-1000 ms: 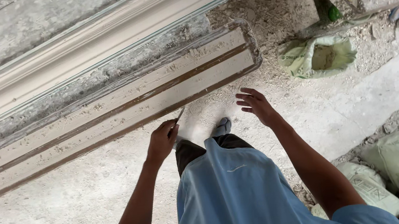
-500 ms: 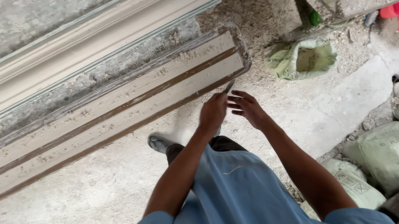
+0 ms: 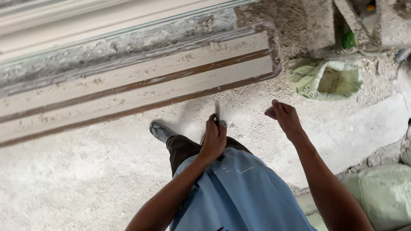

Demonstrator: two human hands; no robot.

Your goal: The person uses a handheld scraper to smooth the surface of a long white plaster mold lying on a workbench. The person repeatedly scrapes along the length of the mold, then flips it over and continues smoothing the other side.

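Your left hand (image 3: 214,139), closed around a thin tool (image 3: 216,110), has dropped back from the end of the long mould (image 3: 171,78) to hang over your foot, while your right hand (image 3: 284,116) now curls loosely, empty.

Left hand (image 3: 214,139) grips, perhaps, a blade (image 3: 217,110).

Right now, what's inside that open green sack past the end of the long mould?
The green sack lies slumped open, showing brownish sandy material at its mouth. How deep it goes is hidden by the folded sides.
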